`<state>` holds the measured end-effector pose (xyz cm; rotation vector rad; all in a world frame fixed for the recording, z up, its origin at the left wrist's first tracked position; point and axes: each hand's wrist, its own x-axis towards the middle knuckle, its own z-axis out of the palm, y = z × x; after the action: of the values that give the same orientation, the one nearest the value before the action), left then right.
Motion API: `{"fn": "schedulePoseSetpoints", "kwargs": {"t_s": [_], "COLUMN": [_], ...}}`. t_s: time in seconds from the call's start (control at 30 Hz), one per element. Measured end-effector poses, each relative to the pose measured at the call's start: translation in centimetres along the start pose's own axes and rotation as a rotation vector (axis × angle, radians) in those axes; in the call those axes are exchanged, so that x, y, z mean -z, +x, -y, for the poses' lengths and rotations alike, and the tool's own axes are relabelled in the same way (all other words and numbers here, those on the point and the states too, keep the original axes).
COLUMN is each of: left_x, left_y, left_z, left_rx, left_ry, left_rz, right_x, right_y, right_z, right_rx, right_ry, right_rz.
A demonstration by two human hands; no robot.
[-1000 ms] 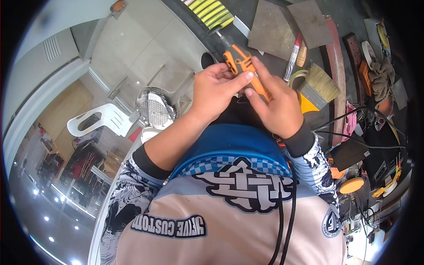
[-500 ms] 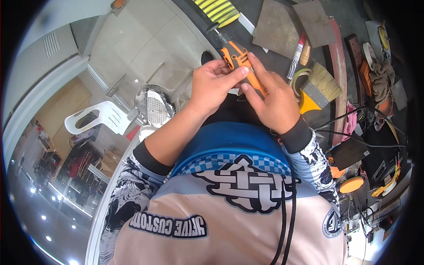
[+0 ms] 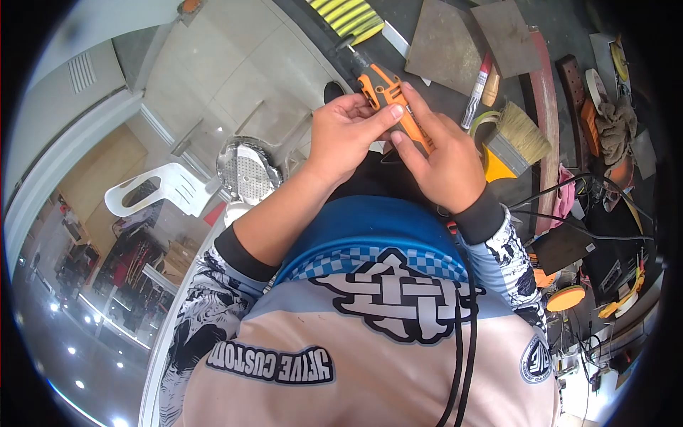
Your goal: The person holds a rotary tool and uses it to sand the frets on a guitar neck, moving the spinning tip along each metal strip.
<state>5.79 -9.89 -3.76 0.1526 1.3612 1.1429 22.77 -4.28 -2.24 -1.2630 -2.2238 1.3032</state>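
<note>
An orange and black rotary tool is held up in front of my waist, its tip with a small disc pointing up and left. My left hand is closed around its left side, the thumb pressed on the body. From the right, my right hand grips the lower end, index finger stretched along the casing and thumb beneath. The palm-side fingers of both hands are partly hidden.
A workbench on the right carries flat brown plates, a red and white marker, a wide yellow-handled brush, a tape roll and black cables. Yellow-black striped material lies at the top. A white plastic chair stands left.
Both hands keep their hold on the rotary tool. The tool has shifted only very slightly.
</note>
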Motion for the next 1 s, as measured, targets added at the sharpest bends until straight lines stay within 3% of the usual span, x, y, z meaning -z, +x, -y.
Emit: {"fn": "schedulePoseSetpoints", "kwargs": {"t_s": [0.7,1.0], "left_x": [-3.1,-4.3], "left_y": [2.3,3.3], "left_z": [-0.8,-1.7], "left_rx": [-0.01,0.019], "left_ry": [-0.012,0.137], "left_rz": [0.056,0.094], "right_x": [2.3,3.0], "right_y": [1.1,1.5], "right_z": [-1.4,-2.4], "right_rx": [-0.008,0.013], "right_ry": [0.052,0.082], "right_rz": [-0.062,-0.106]}}
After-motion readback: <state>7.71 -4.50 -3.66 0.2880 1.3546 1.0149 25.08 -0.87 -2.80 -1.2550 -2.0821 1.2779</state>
